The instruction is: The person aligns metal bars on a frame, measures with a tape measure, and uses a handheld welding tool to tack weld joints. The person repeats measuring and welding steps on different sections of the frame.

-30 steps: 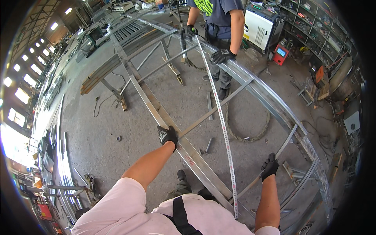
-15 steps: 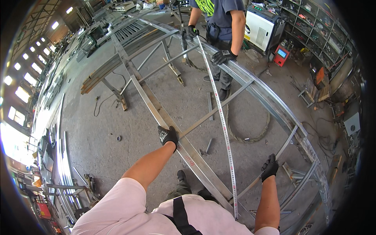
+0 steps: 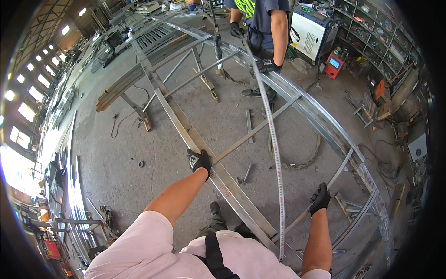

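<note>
Crossbar (image 3: 341,168) partly behind right hand (image 3: 319,198); upper tape (image 3: 256,67) blurry

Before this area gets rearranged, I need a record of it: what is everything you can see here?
metal frame: 1, silver-grey, across the middle
tape measure blade: 1, white, stretched over the frame
co-worker: 1, dark shirt, black gloves, beyond the frame
cabinet machine: 1, white, upper right
device with screen: 1, red, beside the machine
shelving: 1, dark, upper right; contents too small to count
coil: 1, dark, floor below the frame
stacked beams: several, brown-grey, left of the frame
metal lengths: several, silver, far left
windows: several, bright, left wall
left hand: 1, black-gloved, on the near beam
right hand: 1, black-gloved, on a crossbar
</note>
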`<control>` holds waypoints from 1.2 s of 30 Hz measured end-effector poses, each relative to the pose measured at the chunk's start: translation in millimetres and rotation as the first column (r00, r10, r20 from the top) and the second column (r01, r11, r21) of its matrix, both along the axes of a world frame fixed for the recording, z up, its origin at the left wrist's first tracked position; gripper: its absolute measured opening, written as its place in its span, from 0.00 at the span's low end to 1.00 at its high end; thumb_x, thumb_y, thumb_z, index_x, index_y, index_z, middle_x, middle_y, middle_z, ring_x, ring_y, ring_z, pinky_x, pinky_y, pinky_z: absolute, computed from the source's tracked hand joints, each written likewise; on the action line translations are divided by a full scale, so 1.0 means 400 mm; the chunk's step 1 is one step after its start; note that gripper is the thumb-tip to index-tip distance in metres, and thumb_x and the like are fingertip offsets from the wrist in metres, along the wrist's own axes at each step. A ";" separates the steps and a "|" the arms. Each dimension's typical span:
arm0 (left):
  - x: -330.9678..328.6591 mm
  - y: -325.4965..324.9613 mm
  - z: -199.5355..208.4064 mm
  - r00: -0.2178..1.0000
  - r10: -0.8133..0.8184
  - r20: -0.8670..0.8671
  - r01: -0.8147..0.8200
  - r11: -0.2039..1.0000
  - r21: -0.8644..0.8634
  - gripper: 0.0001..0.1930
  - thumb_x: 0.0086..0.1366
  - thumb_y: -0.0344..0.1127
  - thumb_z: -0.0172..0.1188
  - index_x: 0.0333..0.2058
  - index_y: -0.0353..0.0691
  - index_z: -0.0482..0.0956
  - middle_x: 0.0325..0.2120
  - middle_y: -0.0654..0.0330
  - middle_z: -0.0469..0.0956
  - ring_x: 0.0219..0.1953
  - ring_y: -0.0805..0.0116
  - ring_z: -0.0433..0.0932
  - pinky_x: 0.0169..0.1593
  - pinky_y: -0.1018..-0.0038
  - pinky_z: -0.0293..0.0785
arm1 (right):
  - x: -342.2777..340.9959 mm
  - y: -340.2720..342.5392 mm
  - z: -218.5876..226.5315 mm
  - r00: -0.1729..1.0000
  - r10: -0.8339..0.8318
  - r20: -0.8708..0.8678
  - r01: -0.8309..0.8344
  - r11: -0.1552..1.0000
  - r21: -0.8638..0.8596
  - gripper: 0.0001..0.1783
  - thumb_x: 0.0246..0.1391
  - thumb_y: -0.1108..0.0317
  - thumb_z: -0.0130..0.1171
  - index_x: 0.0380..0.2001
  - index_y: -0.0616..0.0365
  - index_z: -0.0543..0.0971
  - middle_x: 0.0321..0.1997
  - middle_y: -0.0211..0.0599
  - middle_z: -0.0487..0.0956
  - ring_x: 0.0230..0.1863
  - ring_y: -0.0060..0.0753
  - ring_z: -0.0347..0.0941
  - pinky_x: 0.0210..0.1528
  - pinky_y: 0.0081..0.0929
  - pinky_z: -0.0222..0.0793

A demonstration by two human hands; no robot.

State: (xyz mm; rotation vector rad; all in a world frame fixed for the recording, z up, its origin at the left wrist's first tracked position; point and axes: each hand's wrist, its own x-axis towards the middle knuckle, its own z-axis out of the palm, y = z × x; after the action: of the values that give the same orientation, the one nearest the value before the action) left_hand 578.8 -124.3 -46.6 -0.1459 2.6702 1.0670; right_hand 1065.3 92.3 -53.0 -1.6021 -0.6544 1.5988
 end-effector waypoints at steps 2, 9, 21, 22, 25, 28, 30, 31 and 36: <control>0.001 -0.001 0.008 1.000 -0.004 0.008 0.004 1.000 0.013 0.38 0.72 0.47 0.60 0.73 0.37 0.58 0.69 0.41 0.67 0.69 0.40 0.70 0.70 0.53 0.70 | -0.002 0.000 0.002 1.000 -0.005 0.014 0.005 1.000 -0.002 0.14 0.70 0.51 0.58 0.34 0.45 0.70 0.20 0.19 0.60 0.16 0.21 0.55 0.19 0.28 0.51; 0.003 -0.002 0.009 1.000 -0.006 0.022 0.005 1.000 0.011 0.38 0.72 0.48 0.59 0.74 0.36 0.57 0.69 0.41 0.67 0.69 0.39 0.70 0.70 0.53 0.70 | -0.003 0.000 0.000 1.000 -0.011 0.029 0.011 1.000 -0.007 0.15 0.69 0.50 0.59 0.33 0.44 0.71 0.20 0.19 0.61 0.16 0.20 0.55 0.19 0.28 0.50; 0.008 0.002 0.016 0.999 -0.020 -0.042 0.018 0.998 -0.055 0.38 0.72 0.48 0.59 0.73 0.36 0.57 0.68 0.40 0.68 0.68 0.38 0.71 0.69 0.53 0.71 | 0.005 0.003 -0.006 1.000 -0.003 -0.010 0.003 1.000 -0.012 0.13 0.69 0.51 0.59 0.35 0.45 0.72 0.20 0.20 0.60 0.16 0.21 0.55 0.19 0.28 0.50; 0.010 0.002 0.021 0.999 -0.018 -0.040 0.017 0.999 -0.047 0.38 0.72 0.48 0.59 0.73 0.36 0.57 0.68 0.40 0.69 0.67 0.38 0.71 0.69 0.53 0.71 | 0.004 0.003 -0.004 1.000 -0.010 0.001 0.010 1.000 -0.010 0.13 0.69 0.51 0.60 0.36 0.45 0.72 0.20 0.20 0.60 0.16 0.21 0.55 0.19 0.28 0.50; 0.013 0.001 0.033 1.000 -0.022 -0.011 0.022 1.000 -0.021 0.38 0.72 0.48 0.59 0.73 0.37 0.57 0.67 0.40 0.69 0.67 0.38 0.71 0.69 0.53 0.71 | 0.001 0.002 0.003 1.000 -0.008 0.003 0.008 1.000 -0.014 0.14 0.69 0.51 0.60 0.36 0.46 0.72 0.20 0.20 0.60 0.17 0.21 0.55 0.19 0.28 0.50; 0.014 0.000 0.032 1.000 -0.018 -0.011 0.018 1.000 -0.013 0.38 0.72 0.47 0.59 0.73 0.36 0.57 0.68 0.40 0.68 0.68 0.39 0.71 0.70 0.54 0.70 | -0.005 -0.001 0.012 1.000 -0.013 0.011 0.013 1.000 -0.017 0.14 0.70 0.51 0.60 0.36 0.46 0.72 0.20 0.20 0.60 0.17 0.21 0.55 0.19 0.28 0.51; 0.012 0.000 0.027 1.000 -0.016 -0.018 0.015 1.000 -0.011 0.38 0.72 0.47 0.59 0.73 0.36 0.57 0.68 0.40 0.68 0.68 0.40 0.70 0.70 0.54 0.70 | -0.008 -0.003 0.015 1.000 -0.018 0.001 0.018 1.000 -0.019 0.14 0.70 0.51 0.60 0.36 0.46 0.72 0.20 0.20 0.60 0.17 0.21 0.55 0.19 0.28 0.51; 0.010 -0.001 0.023 1.000 -0.017 -0.019 0.017 1.000 -0.009 0.38 0.72 0.47 0.59 0.73 0.36 0.57 0.69 0.41 0.67 0.69 0.40 0.70 0.71 0.54 0.70 | -0.009 -0.004 0.017 1.000 -0.026 0.010 0.026 1.000 -0.013 0.14 0.70 0.51 0.60 0.36 0.46 0.72 0.20 0.20 0.60 0.17 0.21 0.56 0.19 0.28 0.51; -0.002 -0.005 -0.001 1.000 -0.025 -0.017 0.025 0.999 -0.023 0.38 0.72 0.48 0.59 0.73 0.36 0.57 0.70 0.40 0.66 0.69 0.40 0.70 0.71 0.55 0.69 | -0.010 -0.003 0.017 1.000 -0.019 0.014 0.020 1.000 -0.010 0.14 0.69 0.51 0.60 0.37 0.45 0.73 0.20 0.20 0.61 0.17 0.21 0.56 0.19 0.28 0.51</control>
State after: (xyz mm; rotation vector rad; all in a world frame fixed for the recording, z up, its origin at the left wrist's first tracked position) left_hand 577.9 -126.3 -46.8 -0.1080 2.6932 1.0357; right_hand 1061.2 91.0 -46.2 -1.6239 -0.6375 1.5802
